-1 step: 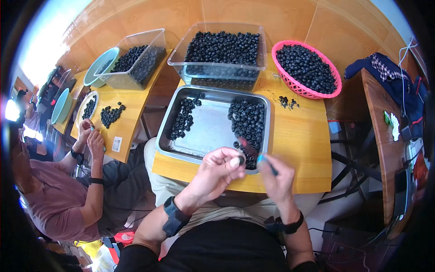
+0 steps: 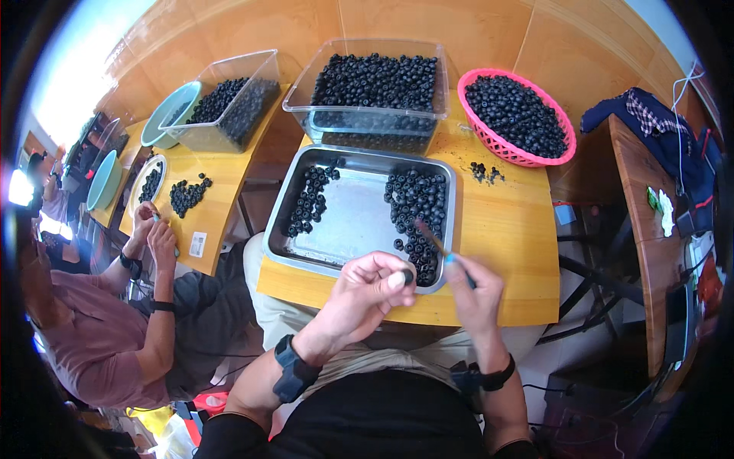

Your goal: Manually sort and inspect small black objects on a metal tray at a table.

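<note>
Closest in, the left hand (image 2: 365, 289) has thumb and fingertips pinched on one dark ball (image 2: 408, 278), up at the tray's near edge, close to the right corner. Just outside that corner, the right hand (image 2: 475, 297) has its fingers wrapped round a slim tool (image 2: 436, 239), its brown tip aimed away and leftward, apart from the ball, over the right heap!

And here's the tray (image 2: 352, 206): a big heap (image 2: 417, 203) along its right edge, a thinner strip (image 2: 309, 200) down its left, bare metal between. It sits on the yellow table (image 2: 516, 252). Over on the left, a co-worker's hands (image 2: 155, 232) meet at a second table's (image 2: 205, 223) edge, a small pile (image 2: 187, 196) just beyond them.

Further out, dark crumbs (image 2: 487, 174) lie between tray and basket. The pink basket (image 2: 506, 148), heaped full, takes the far right corner; a clear tub (image 2: 367, 112), loaded too, stands just past the tray's far edge. Behind everything, a wooden wall (image 2: 436, 23).
</note>
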Demonstrator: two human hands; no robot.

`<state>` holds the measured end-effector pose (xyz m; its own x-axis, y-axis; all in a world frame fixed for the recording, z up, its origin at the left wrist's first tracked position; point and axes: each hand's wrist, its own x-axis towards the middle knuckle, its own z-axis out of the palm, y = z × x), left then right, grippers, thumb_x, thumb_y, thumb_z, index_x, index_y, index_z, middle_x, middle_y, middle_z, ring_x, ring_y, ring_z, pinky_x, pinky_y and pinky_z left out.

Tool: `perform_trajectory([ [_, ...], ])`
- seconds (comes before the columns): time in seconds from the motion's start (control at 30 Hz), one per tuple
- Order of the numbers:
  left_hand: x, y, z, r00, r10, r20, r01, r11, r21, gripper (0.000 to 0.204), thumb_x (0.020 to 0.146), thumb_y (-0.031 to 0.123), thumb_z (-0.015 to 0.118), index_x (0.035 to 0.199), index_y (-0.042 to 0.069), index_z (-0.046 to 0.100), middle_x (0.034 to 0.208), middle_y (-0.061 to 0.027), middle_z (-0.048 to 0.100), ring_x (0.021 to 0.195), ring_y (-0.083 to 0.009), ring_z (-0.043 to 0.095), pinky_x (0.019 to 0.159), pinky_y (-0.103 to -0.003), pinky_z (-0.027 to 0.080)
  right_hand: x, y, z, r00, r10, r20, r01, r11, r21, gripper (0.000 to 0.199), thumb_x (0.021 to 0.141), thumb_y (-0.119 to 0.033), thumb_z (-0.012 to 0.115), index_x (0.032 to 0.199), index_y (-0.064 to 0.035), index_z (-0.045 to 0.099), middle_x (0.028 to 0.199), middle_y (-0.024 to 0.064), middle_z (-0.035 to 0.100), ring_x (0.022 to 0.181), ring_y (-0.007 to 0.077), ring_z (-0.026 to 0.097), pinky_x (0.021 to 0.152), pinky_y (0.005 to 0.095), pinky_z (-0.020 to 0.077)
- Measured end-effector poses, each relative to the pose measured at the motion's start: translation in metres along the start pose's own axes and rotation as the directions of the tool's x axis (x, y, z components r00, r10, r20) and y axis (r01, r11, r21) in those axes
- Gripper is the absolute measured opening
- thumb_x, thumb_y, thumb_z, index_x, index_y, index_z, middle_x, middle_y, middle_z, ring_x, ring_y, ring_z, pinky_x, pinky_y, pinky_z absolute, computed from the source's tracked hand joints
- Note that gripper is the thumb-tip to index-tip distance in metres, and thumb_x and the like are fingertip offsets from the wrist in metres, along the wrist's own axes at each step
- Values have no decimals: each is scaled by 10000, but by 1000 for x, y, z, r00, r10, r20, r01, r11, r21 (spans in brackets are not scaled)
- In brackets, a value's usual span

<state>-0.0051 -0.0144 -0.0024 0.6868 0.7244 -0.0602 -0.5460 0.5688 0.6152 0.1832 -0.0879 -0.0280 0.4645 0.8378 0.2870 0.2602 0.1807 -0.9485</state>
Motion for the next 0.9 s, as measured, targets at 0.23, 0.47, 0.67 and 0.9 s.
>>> perform_trajectory([
  [0.23, -2, 14, 3, 999, 39, -8, -39, 997, 74, 154, 973, 89, 696, 1112, 25, 675, 969, -114, 686, 836, -168, 688, 767, -273, 584, 3, -8, -14, 991, -41, 126, 51, 996, -74, 319, 980, -229, 717, 1061, 80, 727, 766, 65, 635, 685, 102, 545, 608, 270, 422],
  [0.47, -5, 37, -24, 980, 160, -120, -6, 621, 784, 146, 943, 41, 730, 1076, -13, 703, 948, -71, 727, 831, -128, 704, 771, -253, 580, -3, 11, -20, 999, -11, 42, 13, 999, -39, 327, 986, -238, 705, 1058, 81, 729, 775, 74, 655, 697, 108, 557, 630, 273, 443],
  [0.67, 1, 78, -49, 966, 258, -10, 51, -150, 987, 152, 859, 100, 767, 970, -3, 755, 914, -153, 727, 797, -257, 729, 729, -345, 571, -2, 18, -26, 999, 50, 20, -49, 998, -42, 333, 994, -244, 696, 1047, 84, 725, 765, 53, 635, 705, 101, 537, 638, 270, 434],
  [0.9, 15, 103, -79, 988, 152, 35, 39, -458, 888, 145, 843, 101, 729, 961, 30, 773, 935, -146, 728, 881, -346, 710, 806, -410, 563, -2, 24, -29, 995, 93, 28, -92, 995, -45, 329, 990, -243, 704, 1041, 81, 724, 771, 38, 626, 704, 89, 519, 635, 262, 423],
])
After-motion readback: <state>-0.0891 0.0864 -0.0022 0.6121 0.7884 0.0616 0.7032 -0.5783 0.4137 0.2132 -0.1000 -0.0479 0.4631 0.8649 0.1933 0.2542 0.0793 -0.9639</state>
